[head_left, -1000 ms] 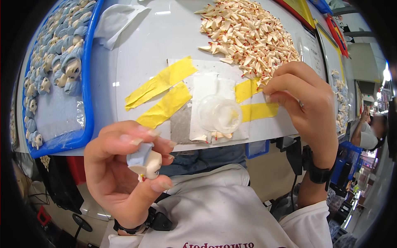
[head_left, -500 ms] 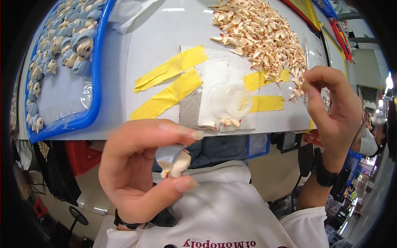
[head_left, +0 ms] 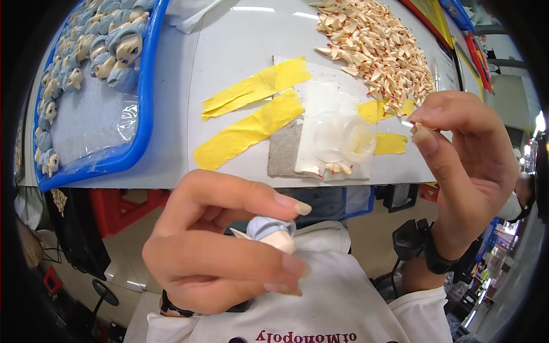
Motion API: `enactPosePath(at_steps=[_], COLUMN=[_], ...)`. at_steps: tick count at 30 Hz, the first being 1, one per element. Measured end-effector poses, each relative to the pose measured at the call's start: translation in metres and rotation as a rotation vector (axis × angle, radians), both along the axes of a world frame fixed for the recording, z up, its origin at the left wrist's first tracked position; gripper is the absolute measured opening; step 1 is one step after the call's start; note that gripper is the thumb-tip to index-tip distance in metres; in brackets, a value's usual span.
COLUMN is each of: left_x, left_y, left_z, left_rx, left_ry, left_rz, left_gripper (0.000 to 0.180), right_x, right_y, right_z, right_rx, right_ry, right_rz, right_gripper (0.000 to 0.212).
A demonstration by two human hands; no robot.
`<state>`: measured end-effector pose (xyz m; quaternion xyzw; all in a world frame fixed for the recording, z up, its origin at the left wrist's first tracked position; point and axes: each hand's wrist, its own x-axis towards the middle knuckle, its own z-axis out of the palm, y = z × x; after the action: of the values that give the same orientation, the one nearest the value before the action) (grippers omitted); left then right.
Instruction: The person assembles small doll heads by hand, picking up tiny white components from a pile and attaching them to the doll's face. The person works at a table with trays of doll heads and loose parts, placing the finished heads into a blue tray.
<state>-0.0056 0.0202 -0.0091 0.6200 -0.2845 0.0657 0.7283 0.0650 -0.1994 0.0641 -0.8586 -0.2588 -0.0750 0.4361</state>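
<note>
Between the thumb and fingers of my left hand [head_left: 217, 251] is a small doll head [head_left: 279, 239] with blue-grey hair, held above my lap. A pale pointed ear sticks out at its left side, and its face is turned from view. My right hand [head_left: 472, 151], raised on the right, pinches a tiny cream ear piece [head_left: 419, 124] at its fingertips; most of it is hidden. Just beyond that hand lies a large heap of cream pointed ear pieces [head_left: 377, 54] with red ends.
At the left, a blue tray [head_left: 146, 108] holds many blue-haired doll heads [head_left: 128, 48]. A clear round dish [head_left: 343, 140] stands on a board fixed with yellow tape [head_left: 251, 128]. Several loose ear pieces [head_left: 338, 168] lie by the table's near edge. Red crates [head_left: 123, 208] stand below.
My left hand has turned the doll head so its face no longer shows and moved it slightly right. The right fingertips have closed on a small ear piece beside the heap.
</note>
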Motion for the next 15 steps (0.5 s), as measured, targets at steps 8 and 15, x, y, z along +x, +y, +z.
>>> enactPosePath(at_steps=[8,15], left_x=[-0.006,-0.005], left_y=[-0.002,-0.003], left_z=[0.007,-0.001], left_rx=[0.032,-0.012], left_ry=[0.203,0.18], left_rz=[0.027,0.055], left_gripper=[0.042,0.044], right_x=[-0.009,-0.008], right_y=[0.011,0.017], right_z=[-0.01,-0.014], right_rx=[0.094,-0.206], right_ry=[0.081,-0.214], right_rz=[-0.058,-0.013], right_gripper=[0.015,0.018])
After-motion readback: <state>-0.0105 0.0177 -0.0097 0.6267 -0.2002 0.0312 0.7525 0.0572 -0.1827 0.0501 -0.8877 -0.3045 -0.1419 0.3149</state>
